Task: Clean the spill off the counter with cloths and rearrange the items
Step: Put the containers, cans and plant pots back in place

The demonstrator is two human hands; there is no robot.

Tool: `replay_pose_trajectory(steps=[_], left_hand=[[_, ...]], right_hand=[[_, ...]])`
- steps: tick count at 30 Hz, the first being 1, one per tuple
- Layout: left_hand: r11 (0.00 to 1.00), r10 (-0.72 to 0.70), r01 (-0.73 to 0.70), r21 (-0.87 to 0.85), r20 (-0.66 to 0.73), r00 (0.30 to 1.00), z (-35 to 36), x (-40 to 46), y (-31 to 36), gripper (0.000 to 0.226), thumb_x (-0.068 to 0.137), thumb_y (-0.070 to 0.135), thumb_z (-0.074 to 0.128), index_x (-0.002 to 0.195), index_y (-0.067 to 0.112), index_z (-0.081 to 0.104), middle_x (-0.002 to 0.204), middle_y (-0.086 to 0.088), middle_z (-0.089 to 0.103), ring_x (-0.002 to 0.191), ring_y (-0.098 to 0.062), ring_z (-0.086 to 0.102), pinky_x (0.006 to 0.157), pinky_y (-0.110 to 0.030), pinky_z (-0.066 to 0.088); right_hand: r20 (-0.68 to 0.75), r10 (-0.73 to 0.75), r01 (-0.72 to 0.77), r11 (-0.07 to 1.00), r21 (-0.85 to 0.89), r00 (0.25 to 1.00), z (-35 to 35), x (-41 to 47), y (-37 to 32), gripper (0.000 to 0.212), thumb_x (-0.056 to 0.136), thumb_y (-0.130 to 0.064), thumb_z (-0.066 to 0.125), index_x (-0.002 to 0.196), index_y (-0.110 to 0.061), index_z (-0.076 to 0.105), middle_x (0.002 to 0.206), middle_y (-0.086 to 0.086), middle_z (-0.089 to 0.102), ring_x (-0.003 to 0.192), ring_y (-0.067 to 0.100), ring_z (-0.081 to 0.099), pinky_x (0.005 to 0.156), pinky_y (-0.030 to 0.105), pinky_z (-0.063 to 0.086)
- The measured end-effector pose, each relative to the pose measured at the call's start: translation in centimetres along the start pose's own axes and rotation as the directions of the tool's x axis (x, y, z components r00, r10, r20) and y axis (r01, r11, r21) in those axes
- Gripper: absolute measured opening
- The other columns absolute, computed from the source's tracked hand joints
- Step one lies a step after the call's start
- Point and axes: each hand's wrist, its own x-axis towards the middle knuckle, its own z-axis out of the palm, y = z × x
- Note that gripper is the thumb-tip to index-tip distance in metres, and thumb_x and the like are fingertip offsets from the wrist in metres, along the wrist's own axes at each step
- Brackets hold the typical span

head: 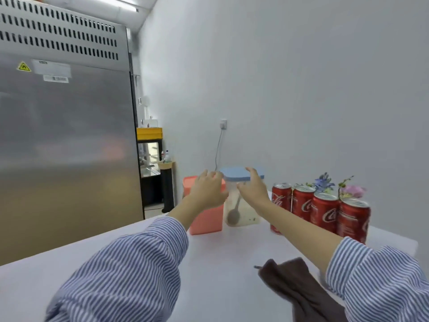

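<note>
Here, clear jar (pixel 241 205) between left hand (pixel 206 190), right hand (pixel 254 188), both spread.

Both arms wear blue-and-white striped shirt sleeves (pixel 130 263), loose, gathered at the cuffs; forearms and hands are bare.

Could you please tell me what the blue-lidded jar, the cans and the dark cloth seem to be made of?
Jar: likely translucent plastic, since a spoon shows dimly through its cloudy wall.
Cans: probably aluminium, with glossy red printed sides and bare silvery rims.
Cloth: soft brown fabric, matte and limp, lying in folds.
</note>
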Motion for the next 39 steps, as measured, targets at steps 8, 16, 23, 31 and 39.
replay_pose_trajectory(steps=[8, 16, 23, 31, 39], left_hand=[[0.972, -0.183, 0.19, 0.139, -0.06, 0.981, 5.1, 4.6, 1.1, 0.044, 0.095, 0.038, 0.032, 0.127, 0.009, 0.04, 0.123, -0.014, 0.057, 0.109, -0.032, 0.052, 0.088, -0.039, 0.039], [0.961, -0.132, 0.114, 0.254, 0.058, 0.99, 6.2, 7.8, 1.8, 0.084, 0.085, 0.065, 0.039, 0.148, 0.016, 0.011, 0.139, -0.019, 0.042, 0.133, -0.033, 0.032, 0.112, -0.047, 0.016], [0.995, -0.07, 0.056, -0.082, -0.167, 0.984, 6.0, 9.0, 3.1, 0.056, 0.089, 0.045, 0.052, 0.137, 0.021, 0.036, 0.119, -0.015, 0.056, 0.109, -0.031, 0.051, 0.098, -0.036, 0.031], [0.833, -0.239, -0.125, -0.538, -0.555, 0.797, -3.8, 6.9, 4.5, 0.038, 0.09, 0.029, 0.057, 0.127, 0.018, 0.052, 0.122, -0.011, 0.051, 0.105, -0.024, 0.054, 0.082, -0.024, 0.037], [0.913, -0.285, -0.033, -0.406, -0.695, 0.66, -13.4, -2.1, -2.6, 0.039, 0.089, 0.025, 0.06, 0.126, 0.012, 0.054, 0.132, -0.015, 0.046, 0.115, -0.024, 0.051, 0.083, -0.015, 0.032]], right_hand=[[-0.052, -0.015, 0.014, 1.0, -0.028, 0.999, -3.3, 6.7, 3.3, 0.053, 0.092, -0.012, 0.046, 0.143, -0.013, 0.032, 0.148, 0.01, 0.025, 0.13, 0.024, 0.036, 0.092, 0.025, 0.033], [0.104, 0.272, -0.29, 0.924, 0.249, 0.957, -1.2, 8.9, 4.8, 0.051, 0.093, -0.027, 0.05, 0.142, -0.022, 0.034, 0.141, 0.007, 0.037, 0.115, 0.021, 0.041, 0.086, 0.028, 0.033], [0.024, 0.153, -0.154, 0.959, 0.236, 0.988, -2.6, 8.6, 4.1, 0.041, 0.091, -0.039, 0.054, 0.128, -0.022, 0.051, 0.133, 0.008, 0.043, 0.099, 0.017, 0.046, 0.079, 0.027, 0.037], [-0.212, -0.285, 0.312, 0.944, 0.109, 0.935, -4.3, 6.2, -6.2, 0.038, 0.088, -0.039, 0.06, 0.123, -0.025, 0.054, 0.128, 0.003, 0.044, 0.112, 0.019, 0.05, 0.097, 0.038, 0.043], [-0.063, -0.471, 0.474, 0.859, 0.195, 0.88, 1.9, 0.5, -16.8, 0.041, 0.087, -0.031, 0.063, 0.126, -0.022, 0.053, 0.127, 0.006, 0.048, 0.115, 0.016, 0.048, 0.085, 0.016, 0.034]])
